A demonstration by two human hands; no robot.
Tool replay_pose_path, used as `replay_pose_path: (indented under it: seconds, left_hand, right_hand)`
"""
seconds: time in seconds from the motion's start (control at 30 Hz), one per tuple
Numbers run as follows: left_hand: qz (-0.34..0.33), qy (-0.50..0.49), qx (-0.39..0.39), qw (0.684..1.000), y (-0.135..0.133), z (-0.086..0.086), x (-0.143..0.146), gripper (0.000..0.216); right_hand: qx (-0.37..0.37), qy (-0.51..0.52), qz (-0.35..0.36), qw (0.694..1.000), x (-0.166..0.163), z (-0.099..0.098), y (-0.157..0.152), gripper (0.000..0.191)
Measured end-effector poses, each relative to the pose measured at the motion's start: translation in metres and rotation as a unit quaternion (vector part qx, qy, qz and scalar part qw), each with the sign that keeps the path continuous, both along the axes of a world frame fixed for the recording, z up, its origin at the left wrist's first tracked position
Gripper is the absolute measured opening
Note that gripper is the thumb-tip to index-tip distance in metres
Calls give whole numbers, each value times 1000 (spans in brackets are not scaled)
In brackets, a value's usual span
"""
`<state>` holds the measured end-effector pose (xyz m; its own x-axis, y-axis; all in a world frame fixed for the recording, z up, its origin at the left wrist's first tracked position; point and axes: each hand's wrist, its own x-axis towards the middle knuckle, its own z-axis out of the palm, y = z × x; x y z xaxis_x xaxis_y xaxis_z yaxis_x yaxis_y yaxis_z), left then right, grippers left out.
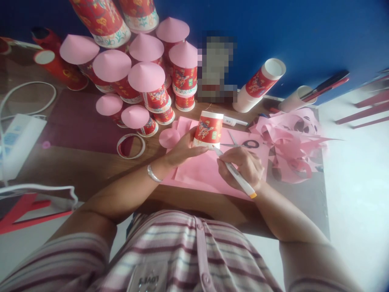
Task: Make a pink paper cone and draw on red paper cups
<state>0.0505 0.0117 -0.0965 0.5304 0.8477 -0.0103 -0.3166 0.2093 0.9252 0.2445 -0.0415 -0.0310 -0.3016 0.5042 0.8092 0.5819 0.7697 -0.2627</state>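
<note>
My left hand is closed around the lower left side of a red paper tube with white bands at top and bottom and a printed figure. The tube stands roughly upright above the pink paper. In my right hand is a white marker with a yellow-orange end; its tip is at the tube's lower white band. Whether the tip touches cannot be made out. Behind my right hand lie scissors with dark handles, on the pink sheets.
Several red tubes with pink cone tops stand at the back left. A white ring and a pink disc lie near my left wrist. Pink paper scraps are heaped at right, below a pen holder. A power strip is far left.
</note>
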Motion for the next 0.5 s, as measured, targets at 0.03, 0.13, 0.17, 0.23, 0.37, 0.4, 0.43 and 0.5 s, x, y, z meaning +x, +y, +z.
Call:
replay_pose_path:
  seconds: [0.03, 0.13, 0.17, 0.23, 0.37, 0.4, 0.43, 0.5]
  left_hand:
    - [1, 4, 1, 1000, 0, 0, 0, 66]
    - [5, 16, 3, 1000, 0, -1, -1, 66]
    - [4, 16, 3, 1000, 0, -1, -1, 66]
    - [-1, 11, 2, 1000, 0, 0, 0, 65]
    - [-5, 6, 0, 1000, -1, 2, 0, 63]
    - [-4, 6, -2, 1000, -1, 2, 0, 64]
    - [-3, 7, -4, 1000, -1, 3, 0, 64]
    - [0, 9, -6, 1000, -1, 2, 0, 66]
  right_hand:
    - [-2, -3, -2, 1000, 0, 0, 0, 18]
    - [-4, -12, -6, 1000, 0, 1, 0, 17]
    - [-4, -14, -8, 1000, 0, 1, 0, 16]
    - [-1, -15, -8, 1000, 0, 2, 0, 16]
    - [-8, -16, -12, 1000, -1, 3, 0, 19]
    - [-11, -17, -14, 1000, -1, 3, 0, 20]
    - [-13, -17, -15, 1000, -1, 3, 0, 21]
    - [-13, -17, -15, 1000, -1, 2, 0, 22]
